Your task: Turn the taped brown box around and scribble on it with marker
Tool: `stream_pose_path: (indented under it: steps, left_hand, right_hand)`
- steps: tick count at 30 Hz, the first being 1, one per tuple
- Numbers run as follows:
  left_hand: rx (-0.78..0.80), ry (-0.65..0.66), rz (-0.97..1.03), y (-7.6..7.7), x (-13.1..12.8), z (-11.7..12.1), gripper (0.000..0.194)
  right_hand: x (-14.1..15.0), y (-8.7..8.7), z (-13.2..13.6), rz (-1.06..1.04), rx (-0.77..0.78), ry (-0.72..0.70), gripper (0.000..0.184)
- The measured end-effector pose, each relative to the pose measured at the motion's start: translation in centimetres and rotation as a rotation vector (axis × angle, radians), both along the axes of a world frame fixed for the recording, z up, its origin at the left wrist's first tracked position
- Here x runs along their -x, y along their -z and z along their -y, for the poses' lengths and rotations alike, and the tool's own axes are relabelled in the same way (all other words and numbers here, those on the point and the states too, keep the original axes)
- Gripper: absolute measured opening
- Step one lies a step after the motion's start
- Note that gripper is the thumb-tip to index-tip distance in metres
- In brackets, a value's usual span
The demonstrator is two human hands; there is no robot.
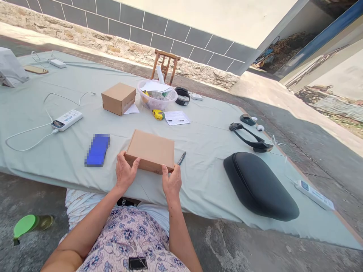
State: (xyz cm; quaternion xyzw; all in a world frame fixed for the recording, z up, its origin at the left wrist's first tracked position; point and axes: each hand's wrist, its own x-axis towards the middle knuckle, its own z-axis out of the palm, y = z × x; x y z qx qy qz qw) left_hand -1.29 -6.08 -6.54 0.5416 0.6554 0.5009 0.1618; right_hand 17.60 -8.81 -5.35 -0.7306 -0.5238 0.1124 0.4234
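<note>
A closed brown cardboard box (151, 147) lies flat near the front edge of the cloth-covered table. My left hand (126, 170) grips its left front corner, thumb on the front side and fingers round the left side. At the right front corner my right hand (172, 181) holds it the same way, its fingers partly hidden behind the box. A dark pen (182, 158) rests on the cloth just beyond my right hand. Left of the box is a blue pixelated rectangle (97, 150).
A second cardboard box (118, 97), a pink basket (156, 102), a yellow tape measure (158, 114) and a paper sheet (177, 118) stand farther back. A black cushioned case (261, 187) and a black headset (249, 140) lie right. A cabled white power bank (67, 120) lies left.
</note>
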Motion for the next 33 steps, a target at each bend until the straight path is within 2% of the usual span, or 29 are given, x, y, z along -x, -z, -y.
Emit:
stream_pose_path:
  steps: [4,9,12,18,33]
  left_hand:
    - [-0.067,0.055,0.088,0.5,1.2,-0.4,0.037]
    - [-0.087,0.068,0.094,1.0,2.2,-0.8,0.023]
    - [-0.056,0.080,0.054,1.6,2.6,-0.9,0.029]
    - [0.039,0.082,0.001,2.8,3.1,-1.3,0.035]
    - [0.041,0.159,-0.077,2.8,3.1,-0.9,0.035]
  right_hand:
    - [-0.5,0.7,0.3,-0.075,-0.088,-0.035,0.044]
    - [-0.9,2.3,0.6,-0.151,-0.148,-0.055,0.040]
    - [-1.0,3.7,0.8,-0.132,-0.138,-0.087,0.037]
    - [-1.0,5.7,0.7,-0.005,-0.054,-0.148,0.017]
    - [-0.8,6.1,0.5,0.037,-0.041,-0.137,0.011]
